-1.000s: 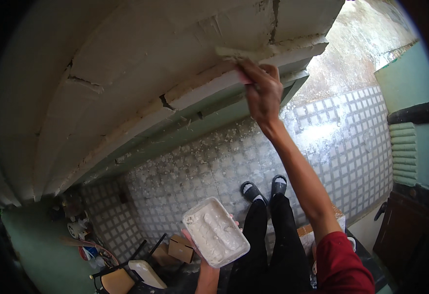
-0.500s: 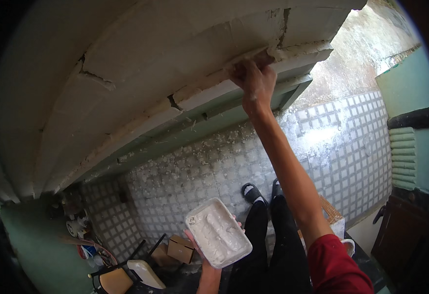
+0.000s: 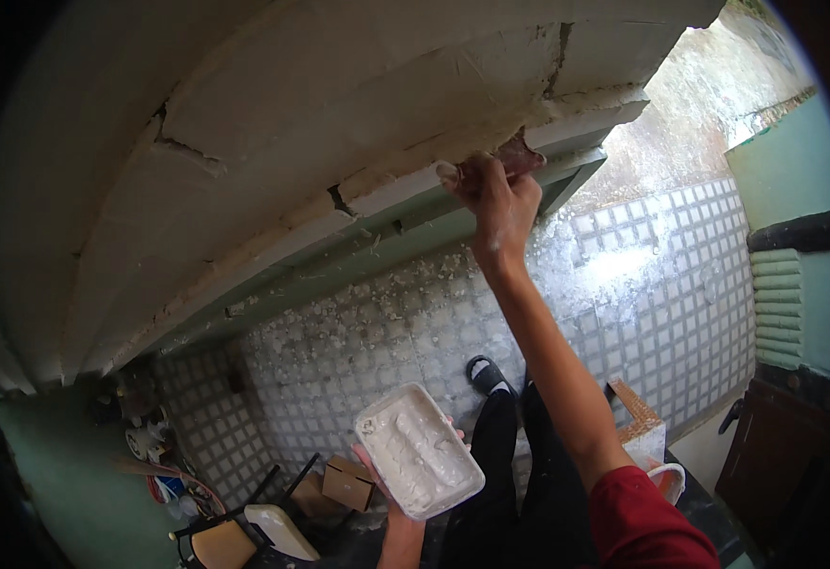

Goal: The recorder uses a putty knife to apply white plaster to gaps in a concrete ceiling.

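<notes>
My left hand [image 3: 377, 474] is closed round a white rectangular tray [image 3: 365, 444] from below, level in front of my legs. The tray holds a thick layer of off-white putty [image 3: 419, 450] with grooves and ridges in it. My right hand [image 3: 502, 201] reaches up and grips a flat reddish-brown scraper [image 3: 521, 158] smeared with putty. It is at the lower edge of the pale wall band [image 3: 386, 185], whose surface is cracked and patched. A vertical crack [image 3: 559, 62] runs above the scraper, and a dark gap [image 3: 339, 199] breaks the edge to its left.
Tiled floor [image 3: 415, 332] spotted with white lies below. A cardboard box [image 3: 348, 484] and chairs [image 3: 225, 547] stand at lower left. At right are a white bucket [image 3: 671, 482], a wicker-topped box [image 3: 638, 408] and a green wall [image 3: 799, 161].
My right hand has moved slightly down with the scraper, off the wall face and to the ledge's edge, showing more of the scraper. The left hand keeps the tray almost still.
</notes>
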`<action>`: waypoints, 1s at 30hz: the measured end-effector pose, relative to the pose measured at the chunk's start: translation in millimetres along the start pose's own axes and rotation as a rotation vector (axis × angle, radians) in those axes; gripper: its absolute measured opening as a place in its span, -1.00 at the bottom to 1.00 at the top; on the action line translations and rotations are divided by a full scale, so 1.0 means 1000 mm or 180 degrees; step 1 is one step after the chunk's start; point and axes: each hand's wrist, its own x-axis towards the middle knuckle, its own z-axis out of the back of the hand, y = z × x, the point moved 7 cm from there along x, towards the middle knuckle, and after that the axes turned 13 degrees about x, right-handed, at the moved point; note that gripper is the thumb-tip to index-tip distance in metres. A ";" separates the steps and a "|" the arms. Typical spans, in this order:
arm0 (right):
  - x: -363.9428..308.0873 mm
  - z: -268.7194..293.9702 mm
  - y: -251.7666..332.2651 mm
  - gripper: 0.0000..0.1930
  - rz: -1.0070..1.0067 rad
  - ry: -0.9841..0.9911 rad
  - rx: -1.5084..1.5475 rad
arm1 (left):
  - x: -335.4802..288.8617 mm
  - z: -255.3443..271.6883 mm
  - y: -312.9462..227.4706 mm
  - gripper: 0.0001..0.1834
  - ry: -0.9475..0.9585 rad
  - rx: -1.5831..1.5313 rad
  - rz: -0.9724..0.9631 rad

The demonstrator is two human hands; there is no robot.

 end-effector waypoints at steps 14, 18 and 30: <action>-0.004 -0.038 0.027 -0.67 0.0557 0.0790 -0.0649 | 0.000 0.008 -0.001 0.21 0.0054 -0.0117 0.0046; 0.031 0.029 0.069 -0.61 0.1399 0.0216 -0.2441 | 0.002 0.000 0.001 0.22 0.0107 -0.0111 0.0096; 0.037 -0.005 0.026 -0.44 0.1291 0.0352 -0.3204 | -0.005 0.009 -0.005 0.21 0.0055 -0.0147 0.0002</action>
